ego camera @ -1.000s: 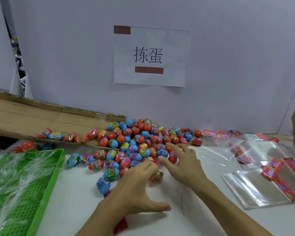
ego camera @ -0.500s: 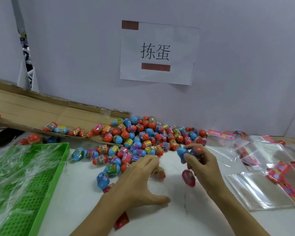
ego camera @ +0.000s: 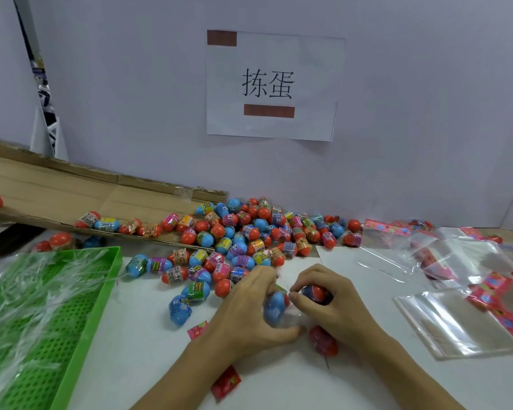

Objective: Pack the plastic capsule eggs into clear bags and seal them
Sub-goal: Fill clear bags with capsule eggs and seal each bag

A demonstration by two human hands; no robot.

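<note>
A: Right hand (ego camera: 329, 303) curled round a red-and-blue egg (ego camera: 316, 292), feeding it toward the clear bag (ego camera: 290, 316) the left hand (ego camera: 249, 312) pinches open, a blue egg (ego camera: 274, 304) already inside.

B: Risk?

A: That film's slippery. If the left pinch slackens, the mouth closes and the egg rolls into the pile (ego camera: 249, 235) beyond both hands.

The white paper sign (ego camera: 271, 85) on the wall reads "拣蛋".
</note>
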